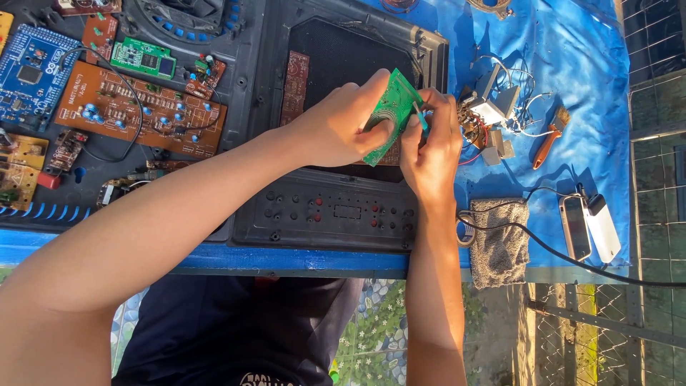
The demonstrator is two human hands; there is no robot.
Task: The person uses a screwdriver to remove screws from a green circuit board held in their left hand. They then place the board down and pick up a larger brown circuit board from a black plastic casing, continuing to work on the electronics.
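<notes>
Green board (391, 107) sits tilted between both hands, held above the black casing (336, 207) that lies on the blue sheet (593, 64). Left hand (341, 129) is closed on the board's lower edge, thumb on its face and fingers curled behind. Right hand (431, 146) pinches a thin teal tool (420, 114) between thumb and fingertips, its tip against the board's upper right corner. Left of the casing lie a long brown board (139, 111), a small green board (143, 58) and a blue board (28, 71). Right of the casing sits a tangle of wired parts (493, 114), and beyond it a brush (549, 136) with an orange handle. Further toward the near right of the casing lie a grey cloth (500, 239), a black cable (564, 257) crossing it, and two phones (589, 227) side by side.
</notes>
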